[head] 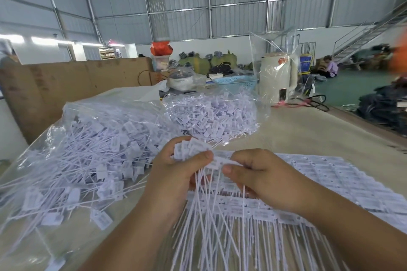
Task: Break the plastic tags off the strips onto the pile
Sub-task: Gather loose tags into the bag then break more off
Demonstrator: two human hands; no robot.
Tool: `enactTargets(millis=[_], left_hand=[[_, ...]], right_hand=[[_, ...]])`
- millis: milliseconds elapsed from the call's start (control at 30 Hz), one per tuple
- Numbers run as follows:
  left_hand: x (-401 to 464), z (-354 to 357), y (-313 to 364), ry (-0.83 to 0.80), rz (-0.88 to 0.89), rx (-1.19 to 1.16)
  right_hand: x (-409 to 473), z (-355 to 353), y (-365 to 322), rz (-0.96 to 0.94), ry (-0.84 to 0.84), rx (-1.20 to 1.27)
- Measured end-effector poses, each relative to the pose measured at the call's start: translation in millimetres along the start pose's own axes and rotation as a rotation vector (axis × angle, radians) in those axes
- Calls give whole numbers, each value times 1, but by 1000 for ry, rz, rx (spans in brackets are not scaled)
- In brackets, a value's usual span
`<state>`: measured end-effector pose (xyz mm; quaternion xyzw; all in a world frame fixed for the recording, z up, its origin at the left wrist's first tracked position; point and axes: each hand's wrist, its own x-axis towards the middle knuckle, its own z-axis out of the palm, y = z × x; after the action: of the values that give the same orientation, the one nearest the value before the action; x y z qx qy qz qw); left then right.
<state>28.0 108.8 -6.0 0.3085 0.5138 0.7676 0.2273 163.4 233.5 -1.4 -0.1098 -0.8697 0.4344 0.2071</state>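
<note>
Here the left hand (176, 171) is gripping a bunch of loose tags (190, 149) while the right hand (259, 174) is pinching the strip (222, 161) between them, just right of the pile (88, 160).

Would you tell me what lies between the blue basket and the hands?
In the head view, a clear bag of loose tags lies between the blue basket and the left hand and right hand.

We see bare table (308, 130) free to the right-front; pile (88, 156) blocks the left, strips (330, 182) cover the near right, kettle (278, 77) stands at the back.
</note>
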Motion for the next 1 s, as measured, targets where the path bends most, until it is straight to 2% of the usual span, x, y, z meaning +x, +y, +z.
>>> enactTargets(millis=[233,333,433,600,700,767,867,1000], left_hand=[[-5,7,-3,14,-27,-117],[-6,13,-6,63,-47,-249],[-5,15,-10,111,-110,-330],[-4,11,-7,74,-170,-356],[12,-14,5,199,-193,-438],[17,-25,13,205,-135,-362],[8,-11,13,-16,-139,-76],[0,0,5,-121,-134,-1]], right_hand=[[4,20,-3,-19,244,125],[6,30,-8,-36,343,280],[8,34,-15,-85,392,362],[7,38,-15,-108,470,403],[5,22,-14,-141,573,372],[1,14,-12,-176,474,307],[-2,23,-11,-144,167,298],[2,28,-1,-81,130,193]])
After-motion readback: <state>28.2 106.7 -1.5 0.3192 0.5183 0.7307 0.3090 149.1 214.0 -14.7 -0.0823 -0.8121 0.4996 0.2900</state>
